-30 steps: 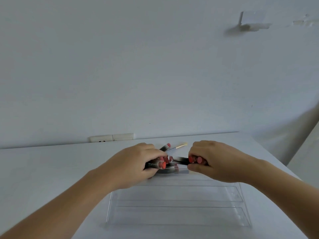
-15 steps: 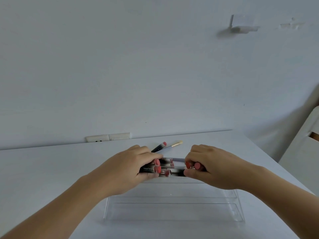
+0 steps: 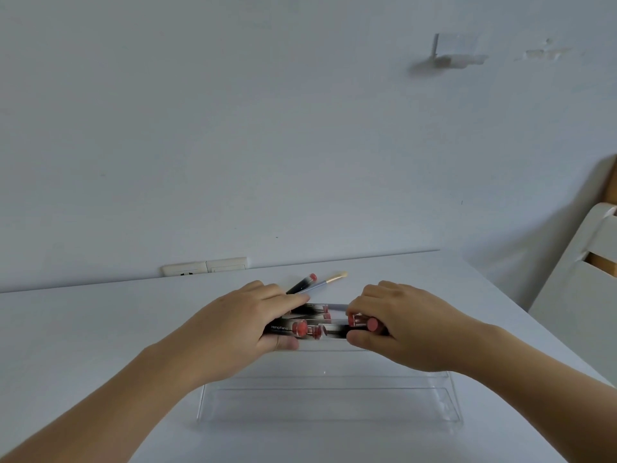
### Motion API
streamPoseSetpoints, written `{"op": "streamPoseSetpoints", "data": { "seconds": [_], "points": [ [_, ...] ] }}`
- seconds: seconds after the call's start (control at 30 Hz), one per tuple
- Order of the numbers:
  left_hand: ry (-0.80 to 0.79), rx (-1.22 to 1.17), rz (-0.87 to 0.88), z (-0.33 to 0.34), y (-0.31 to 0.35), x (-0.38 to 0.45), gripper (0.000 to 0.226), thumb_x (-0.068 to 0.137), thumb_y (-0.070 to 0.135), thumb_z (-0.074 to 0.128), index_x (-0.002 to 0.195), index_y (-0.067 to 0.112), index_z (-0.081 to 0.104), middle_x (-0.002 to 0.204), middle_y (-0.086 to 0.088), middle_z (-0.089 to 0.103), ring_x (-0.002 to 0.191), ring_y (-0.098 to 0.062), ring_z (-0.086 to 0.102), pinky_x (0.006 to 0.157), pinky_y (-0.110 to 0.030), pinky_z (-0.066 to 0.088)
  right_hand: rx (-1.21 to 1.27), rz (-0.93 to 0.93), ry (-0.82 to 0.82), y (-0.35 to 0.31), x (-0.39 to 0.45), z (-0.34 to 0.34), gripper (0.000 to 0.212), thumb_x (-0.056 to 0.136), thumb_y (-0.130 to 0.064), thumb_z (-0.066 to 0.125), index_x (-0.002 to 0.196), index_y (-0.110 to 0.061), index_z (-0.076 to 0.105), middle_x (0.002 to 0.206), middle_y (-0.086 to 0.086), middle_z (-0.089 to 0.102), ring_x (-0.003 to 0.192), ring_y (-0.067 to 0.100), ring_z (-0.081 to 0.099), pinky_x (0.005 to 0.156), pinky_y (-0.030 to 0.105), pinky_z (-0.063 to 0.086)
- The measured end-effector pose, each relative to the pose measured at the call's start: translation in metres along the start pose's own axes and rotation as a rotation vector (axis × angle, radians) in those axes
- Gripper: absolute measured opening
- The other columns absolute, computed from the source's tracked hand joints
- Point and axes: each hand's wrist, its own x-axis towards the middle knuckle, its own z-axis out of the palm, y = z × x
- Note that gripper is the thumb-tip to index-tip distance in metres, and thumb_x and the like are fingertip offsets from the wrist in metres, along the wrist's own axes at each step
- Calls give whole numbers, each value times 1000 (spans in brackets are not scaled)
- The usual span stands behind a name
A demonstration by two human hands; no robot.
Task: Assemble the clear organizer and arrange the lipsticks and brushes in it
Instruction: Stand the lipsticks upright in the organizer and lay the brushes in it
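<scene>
- The left hand [image 3: 233, 329] and right hand [image 3: 404, 325] are both curled closed on a bundle of lipsticks [image 3: 317, 327] lying sideways between them — long axis left to right, over the far edge of the clear organizer [image 3: 334, 402]
- One lipstick [image 3: 302, 283] and a brush [image 3: 329, 281] lie on the table [image 3: 83, 329] just behind the left hand
- Fingers hide the bundle's ends, so its count is unclear

White table [image 3: 83, 329], wall outlet [image 3: 204, 267], wall hook [image 3: 447, 56], chair [image 3: 581, 282].
</scene>
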Motion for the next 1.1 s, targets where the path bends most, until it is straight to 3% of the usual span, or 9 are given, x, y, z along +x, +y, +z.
{"op": "streamPoseSetpoints", "data": {
  "seconds": [0.23,0.33,0.43,0.6,0.7,0.77,0.87,0.97,1.1],
  "points": [
    [106,-28,44,2,-4,-18,47,94,30,70,138,43,57,109,32,52,105,5,43,85,-14,39,120,59,-12,1,-10,6,40,94,-64,34,126,-43,46,102,-21,56,93,1,48,79,23,44],
    [131,-61,59,4,-8,-24,45,91,15,74,128,40,66,106,31,56,102,5,45,82,-17,42,187,70,-12,4,-12,5,32,95,-62,37,121,-45,48,94,-25,55,89,-4,50,71,18,40],
    [140,-69,71,4,-9,-28,47,90,16,75,130,40,65,112,26,59,104,0,48,86,-20,44,227,79,-24,3,-13,-1,25,97,-57,42,119,-45,50,94,-21,57,91,-1,51,70,18,40],
    [225,-42,69,3,-3,-33,56,85,8,80,134,30,64,118,17,61,105,-7,51,89,-25,47,176,8,26,-7,-20,-11,32,101,-43,46,132,-38,51,120,-24,56,114,-5,46,95,17,37],
    [247,-52,132,3,14,-36,47,90,19,64,136,29,62,122,19,57,107,-7,50,92,-17,39,108,-65,73,-22,-27,-6,47,100,-43,44,145,-27,46,147,-15,47,139,3,33,115,16,17],
    [208,-30,159,7,28,-37,48,92,32,48,138,29,59,128,17,55,113,-8,49,97,-19,37,58,-54,48,-30,-29,1,55,101,-51,39,152,-31,33,157,-16,31,148,1,15,120,20,2],
    [176,7,152,20,38,-39,52,91,26,45,141,26,59,136,11,56,119,-14,49,102,-29,40,-12,-14,10,-33,-28,12,63,100,-59,35,156,-35,19,162,-18,19,150,3,5,120,21,-7],
    [177,28,127,28,39,-41,60,85,21,38,142,23,57,143,8,53,123,-18,48,101,-38,44,-3,13,-5,-30,-25,16,63,99,-61,37,155,-38,21,159,-21,23,144,2,15,106,5,-5],
    [179,99,113,35,39,-44,63,80,18,39,140,20,57,150,1,49,130,-20,45,102,-36,36,-4,9,-17,-24,-22,18,66,95,-66,38,153,-40,21,154,-23,28,136,3,27,110,19,23]
  ]
}}
